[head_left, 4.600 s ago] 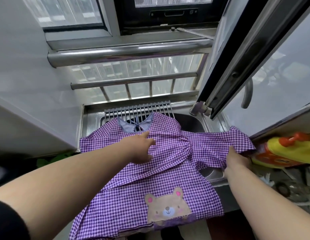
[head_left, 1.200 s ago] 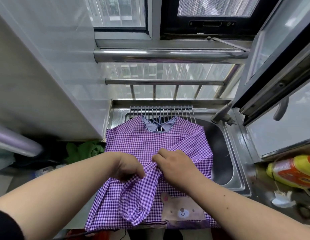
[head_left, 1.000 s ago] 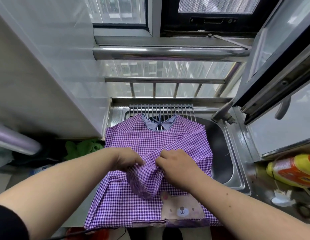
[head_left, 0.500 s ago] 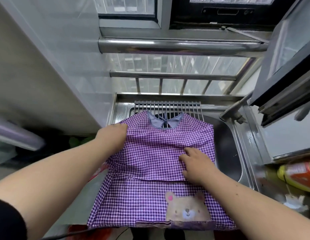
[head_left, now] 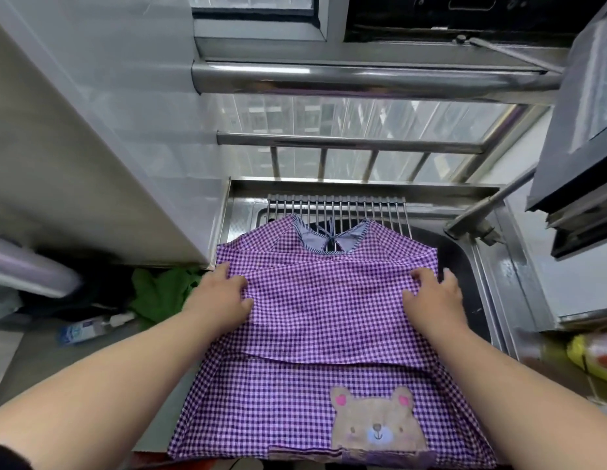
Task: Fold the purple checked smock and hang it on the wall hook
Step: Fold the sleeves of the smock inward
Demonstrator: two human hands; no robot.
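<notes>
The purple checked smock [head_left: 329, 317] lies flat over the steel sink [head_left: 498, 266], collar at the far end, bear patch nearest me. Both sleeves are folded across its chest. My left hand [head_left: 224, 293] lies on the smock's left edge, fingers stretched forward and thumb on the cloth. At the right edge my right hand [head_left: 434, 293] has its thumb on top of the cloth and its other fingers past the edge, pinching it. No wall hook is in view.
A roll-up drying rack [head_left: 336, 208] spans the sink's far end, with the tap [head_left: 471, 225] at its right. Window bars [head_left: 346, 142] rise behind. A white cabinet [head_left: 92, 164] stands at the left, a green cloth [head_left: 163, 290] below it, and a yellow bottle [head_left: 596, 354] at the right.
Both hands have drawn the sleeves across the chest and smoothed them flat. They then slid apart to the smock's left and right edges, and the view has tilted down slightly.
</notes>
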